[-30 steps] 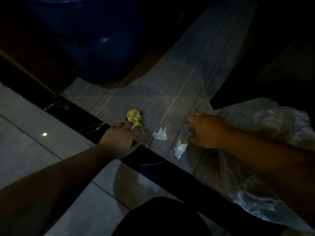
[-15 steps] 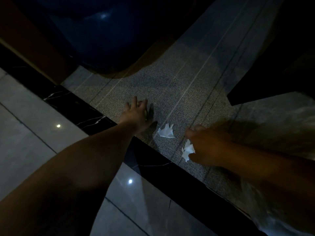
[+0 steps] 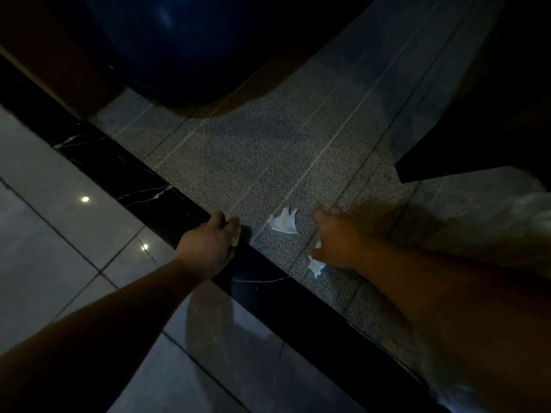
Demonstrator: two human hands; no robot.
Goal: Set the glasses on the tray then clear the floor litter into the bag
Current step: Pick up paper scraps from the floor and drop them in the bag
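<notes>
Head | left hand (image 3: 208, 248) grips yellow wrapper (image 3: 235, 240) | right hand (image 3: 337, 239) on tissue (image 3: 316, 265)

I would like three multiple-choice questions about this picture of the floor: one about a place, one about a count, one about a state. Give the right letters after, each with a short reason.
1. Where does the loose white paper scrap lie?
A. on the grey carpet between the two hands
B. on the glossy tiles at the left
C. inside the plastic bag

2. How many white paper scraps can be seen?
A. one
B. two
C. four

3. What is the state of the left hand?
A. flat and empty on the tiles
B. closed on a yellow wrapper
C. out of the picture

Answers:
1 A: the loose white scrap rests on the grey carpet, between the left hand and the right hand.
2 B: besides the loose one, a second white scrap shows at the right hand's grip.
3 B: a bit of the yellow wrapper shows under its curled fingers.
</notes>
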